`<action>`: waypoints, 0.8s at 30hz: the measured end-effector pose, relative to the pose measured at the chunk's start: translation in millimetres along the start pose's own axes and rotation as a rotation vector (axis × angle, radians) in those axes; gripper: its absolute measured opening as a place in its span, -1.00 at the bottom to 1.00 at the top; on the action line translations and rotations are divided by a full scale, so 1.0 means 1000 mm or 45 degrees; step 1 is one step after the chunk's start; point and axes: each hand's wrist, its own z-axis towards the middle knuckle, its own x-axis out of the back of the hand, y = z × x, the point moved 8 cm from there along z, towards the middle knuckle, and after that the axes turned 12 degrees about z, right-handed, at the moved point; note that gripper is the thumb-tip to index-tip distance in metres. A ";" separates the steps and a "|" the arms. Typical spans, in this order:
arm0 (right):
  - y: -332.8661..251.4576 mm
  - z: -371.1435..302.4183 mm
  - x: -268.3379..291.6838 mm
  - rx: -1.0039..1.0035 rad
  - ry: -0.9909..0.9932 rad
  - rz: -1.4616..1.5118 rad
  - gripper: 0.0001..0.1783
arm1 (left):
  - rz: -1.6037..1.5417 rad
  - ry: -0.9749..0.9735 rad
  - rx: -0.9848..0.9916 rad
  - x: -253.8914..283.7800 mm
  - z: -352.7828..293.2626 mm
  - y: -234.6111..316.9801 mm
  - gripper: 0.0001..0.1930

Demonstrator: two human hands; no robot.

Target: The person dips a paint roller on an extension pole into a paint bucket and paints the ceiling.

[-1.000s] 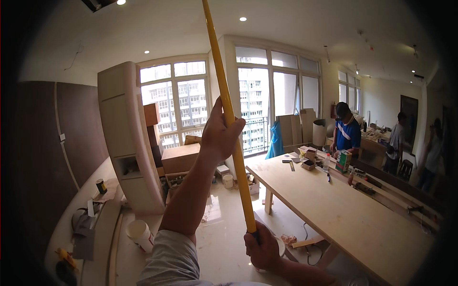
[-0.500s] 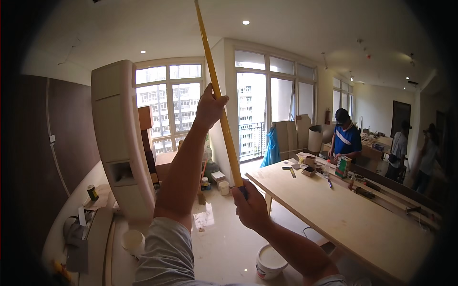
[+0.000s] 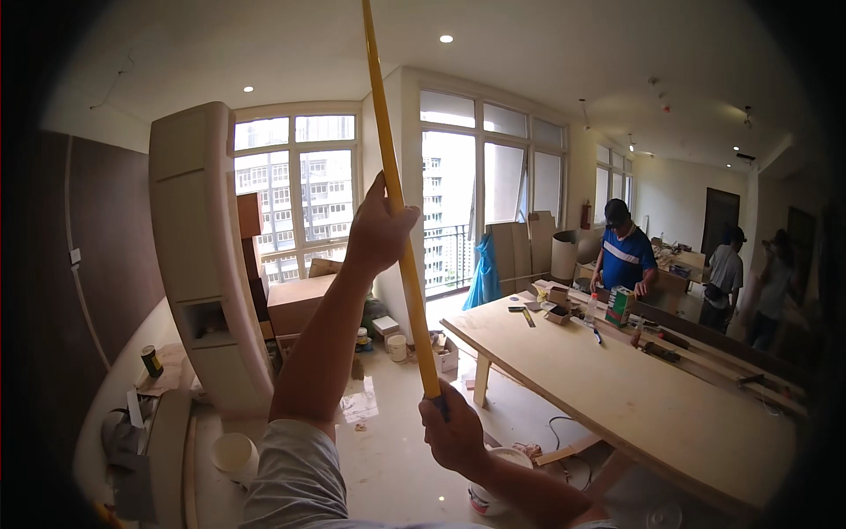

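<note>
A long yellow pole (image 3: pixel 417 326) runs steeply up toward the ceiling, leaning a little to the left. Its top passes out of the picture, so whatever is at that end is hidden. High on the pole, my left hand (image 3: pixel 381 234) is closed around it with the arm stretched forward. My right hand (image 3: pixel 454 432) grips the bottom end, where a bit of dark blue shows by the fingers.
To my right stands a long wooden worktable (image 3: pixel 564 379) with a green can (image 3: pixel 619 306), a bottle and small boxes. A person (image 3: pixel 626 251) in a blue shirt works behind it. White buckets (image 3: pixel 234 458) stand on the floor; a tall cabinet (image 3: pixel 189 264) rises at left.
Both hands and the pole have come lower, the right hand most. The pole's tip has left the picture. My view has turned slightly, and the co-worker's hand has moved beside the can.
</note>
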 end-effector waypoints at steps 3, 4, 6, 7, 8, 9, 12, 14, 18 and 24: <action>0.006 -0.039 0.007 0.048 -0.051 -0.027 -0.52 | -0.082 -0.054 -0.012 -0.001 -0.041 0.030 -0.24; 0.008 -0.054 0.011 0.047 -0.049 -0.023 -0.52 | -0.142 -0.073 -0.013 -0.004 -0.057 0.041 -0.19; 0.006 -0.081 0.021 0.060 -0.049 -0.106 -0.52 | -0.139 -0.081 0.019 -0.009 -0.081 0.061 -0.19; 0.003 -0.094 0.028 0.079 -0.057 -0.068 -0.52 | -0.158 -0.053 -0.014 -0.009 -0.091 0.072 -0.18; 0.004 -0.108 0.035 0.000 -0.052 -0.075 -0.63 | -0.195 -0.055 -0.059 -0.011 -0.100 0.083 -0.17; 0.004 -0.121 0.041 -0.049 -0.055 -0.059 -0.69 | -0.183 -0.072 -0.026 -0.015 -0.108 0.089 -0.17; 0.001 -0.147 0.053 -0.132 -0.073 -0.081 -0.72 | -0.176 -0.030 -0.092 -0.019 -0.129 0.112 -0.15; -0.015 -0.154 0.052 0.031 -0.086 -0.092 -0.64 | -0.207 -0.032 -0.099 -0.020 -0.136 0.121 -0.15; -0.025 -0.153 0.053 -0.090 -0.107 0.020 -0.69 | -0.241 -0.012 -0.032 -0.014 -0.125 0.122 -0.16; -0.040 -0.090 0.029 0.081 -0.103 0.022 -0.53 | -0.122 0.011 0.041 0.001 -0.061 0.082 -0.20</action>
